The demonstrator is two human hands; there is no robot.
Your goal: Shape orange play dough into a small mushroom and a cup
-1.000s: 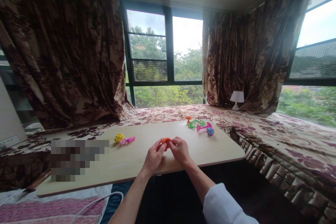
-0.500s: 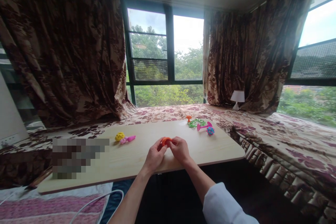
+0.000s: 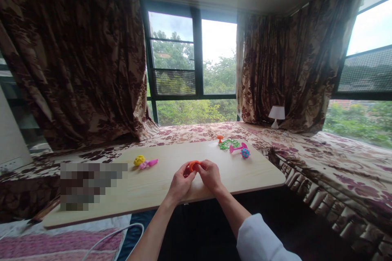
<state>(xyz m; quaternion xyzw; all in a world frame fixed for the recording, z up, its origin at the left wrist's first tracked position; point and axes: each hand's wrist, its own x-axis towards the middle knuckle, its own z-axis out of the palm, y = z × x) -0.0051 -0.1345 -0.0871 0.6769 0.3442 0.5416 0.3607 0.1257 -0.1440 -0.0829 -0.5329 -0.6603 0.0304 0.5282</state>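
Between my two hands is a small orange curved piece (image 3: 193, 165), bent into an arch and partly covered by fingers; its exact kind I cannot make out. My left hand (image 3: 180, 181) pinches it from the left, and my right hand (image 3: 210, 174) grips its right side. Both hands are just over the near part of the pale wooden table (image 3: 165, 183). To the left lie a yellow knobbly ball (image 3: 139, 160) and a pink toy (image 3: 148, 164). Farther right are a green chain of links (image 3: 229, 144), a pink dumbbell-shaped toy (image 3: 238, 148) and a blue spiky ball with pink dots (image 3: 245, 153).
An orange knob-shaped piece (image 3: 219, 138) stands at the table's back edge. A blurred-out patch covers the table's left end. Behind is a ledge with flowered cloth (image 3: 306, 147), bearing a small white lamp (image 3: 276, 116). A white cable (image 3: 113, 233) curves below the table's front edge.
The orange piece has turned between my fingers, so its arch and hollow inside show more. My left fingers have shifted slightly around it. The other toys stay put.
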